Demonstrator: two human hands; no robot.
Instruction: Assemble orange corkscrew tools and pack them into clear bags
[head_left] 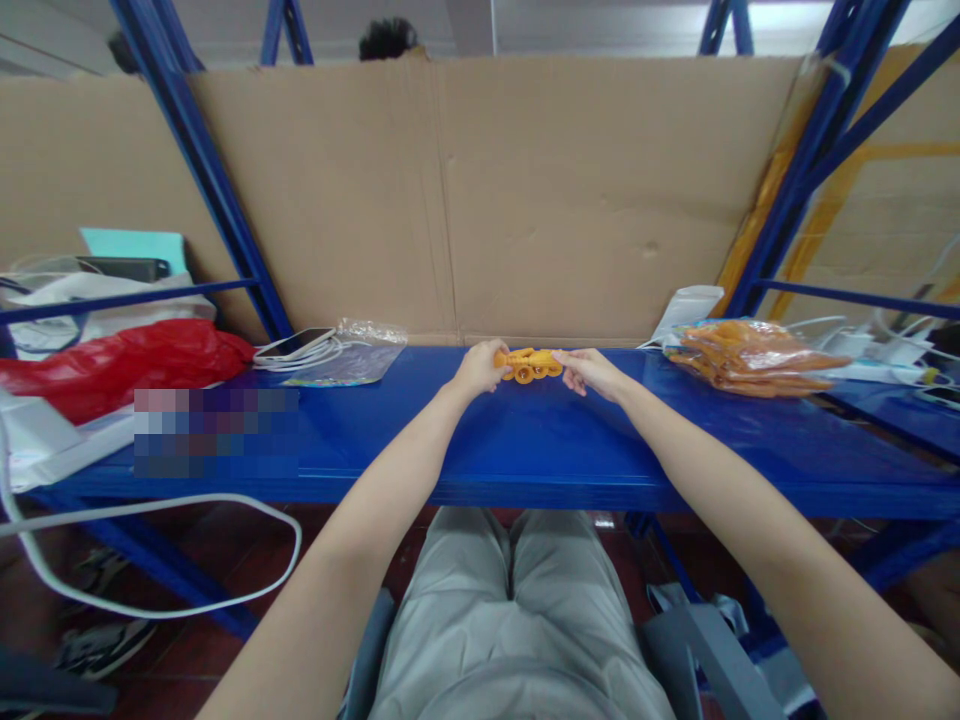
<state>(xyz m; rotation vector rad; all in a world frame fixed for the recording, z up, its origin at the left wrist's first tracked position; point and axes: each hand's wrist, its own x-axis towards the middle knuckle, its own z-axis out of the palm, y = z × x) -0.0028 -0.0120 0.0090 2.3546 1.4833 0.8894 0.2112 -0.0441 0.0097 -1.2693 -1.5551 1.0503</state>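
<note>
Both my hands meet at the back of the blue shelf. My left hand is closed on the left end of a small orange plastic part with round rings along it. My right hand pinches its right end. The part is held just above the shelf surface, close to the cardboard back wall.
A clear bag of orange parts lies to the right, with white chargers and cables beyond. To the left are a phone with cable, a clear plastic bag and a red bag. Blue rack posts stand on both sides.
</note>
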